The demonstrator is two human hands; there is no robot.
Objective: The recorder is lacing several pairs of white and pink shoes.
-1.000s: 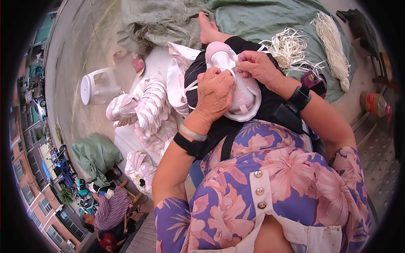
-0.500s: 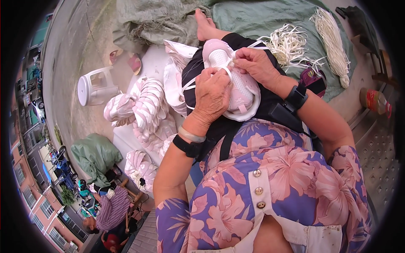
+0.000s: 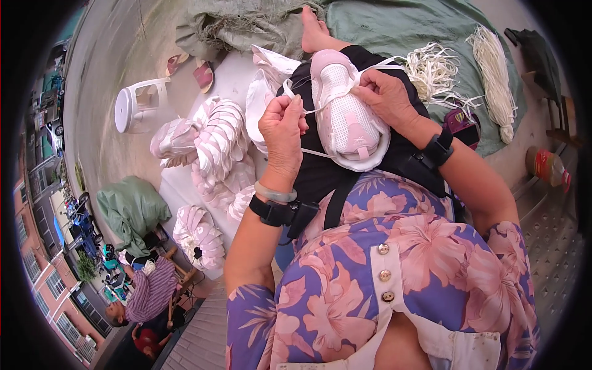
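Observation:
A pink and white mesh shoe upper (image 3: 350, 132) lies on my lap over black cloth, its pull tab toward me. A white shoelace (image 3: 317, 110) crosses it, drawn out to the left. My left hand (image 3: 282, 132), left of the shoe upper and apart from it, pinches that lace between thumb and fingertips. On the shoe upper's right side my right hand (image 3: 390, 100) is closed in a pinch on the lace near the eyelets. More lace trails away beyond its fingers. The fingertips of the right hand partly cover the eyelets there.
Curved stacks of similar shoe uppers (image 3: 219, 139) rest at my left. White laces (image 3: 431, 71) and a long lace bundle (image 3: 495, 86) lie on green cloth at the right. A white stool (image 3: 132, 110) stands far left; a bottle (image 3: 546, 166) is at right. Another person (image 3: 148, 293) sits lower left.
My left hand has moved left, off the shoe upper, pulling the lace out. My right hand has shifted slightly right. The lace loop between the hands has straightened across the shoe upper.

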